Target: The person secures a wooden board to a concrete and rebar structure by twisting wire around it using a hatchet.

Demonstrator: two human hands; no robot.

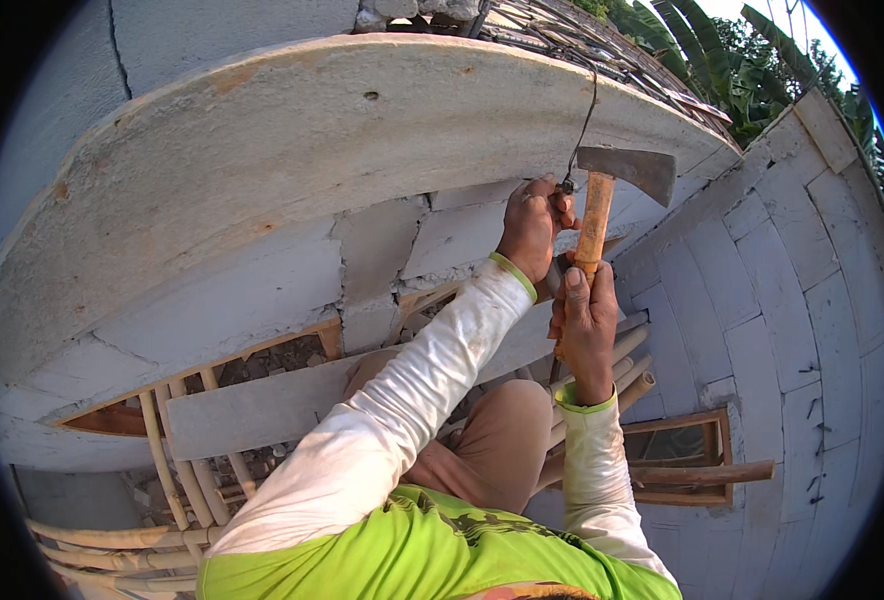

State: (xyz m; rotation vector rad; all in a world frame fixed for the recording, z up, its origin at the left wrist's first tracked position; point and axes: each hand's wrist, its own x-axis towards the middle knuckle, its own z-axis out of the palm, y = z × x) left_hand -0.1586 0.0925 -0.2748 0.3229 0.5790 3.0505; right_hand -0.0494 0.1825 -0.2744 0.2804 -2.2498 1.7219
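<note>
My right hand point(587, 325) is wrapped round the orange-brown wooden handle of a hatchet point(594, 215). Its dark metal head is uppermost, with the flared blade pointing right. Just left of the handle, my left hand point(532, 230) is raised to the lower edge of a grey concrete beam point(292, 145), its fingers closed. A thin dark wire point(584, 125) hangs over the beam's face and ends in a small dark lump at those fingertips. The fingers pinch the wire there; whatever else they hold is hidden.
Below the beam, a grey plank point(262, 400) lies across bamboo poles point(152, 440), near my bent knees. A block wall point(762, 300) rises on the right, with a wooden window frame point(727, 450) and a jutting timber point(702, 472). Rods and sticks lie above the beam.
</note>
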